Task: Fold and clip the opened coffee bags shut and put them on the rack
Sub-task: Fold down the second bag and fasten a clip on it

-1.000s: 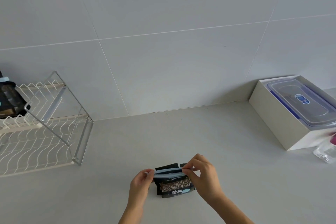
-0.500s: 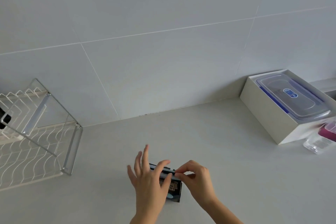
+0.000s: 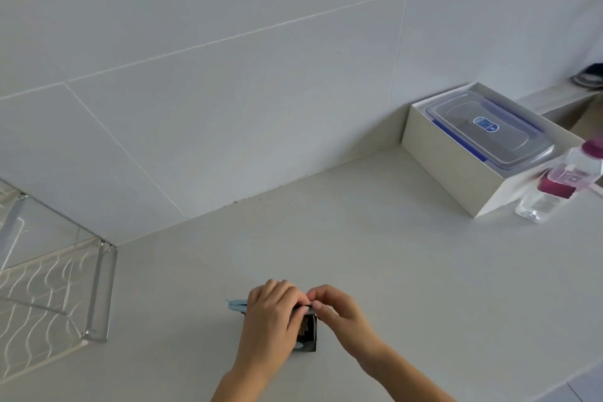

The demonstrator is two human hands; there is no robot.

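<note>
A small black coffee bag (image 3: pixel 308 333) stands on the counter near the front edge, mostly hidden behind my hands. A pale blue clip (image 3: pixel 235 305) runs along its folded top and its end sticks out to the left. My left hand (image 3: pixel 269 320) lies over the bag and presses on the clip. My right hand (image 3: pixel 339 313) pinches the bag's top at its right end. The wire rack (image 3: pixel 58 284) stands at the left edge, only partly in view.
A white box (image 3: pixel 450 170) with a clear lidded plastic container (image 3: pixel 489 130) in it sits at the back right. A clear water bottle (image 3: pixel 561 183) with a magenta label stands in front of that box. The tiled wall rises behind the counter.
My left hand has closed down over the bag and clip, where its fingers were spread before. The view has swung right, so less of the rack shows and the bottle has come into sight.
</note>
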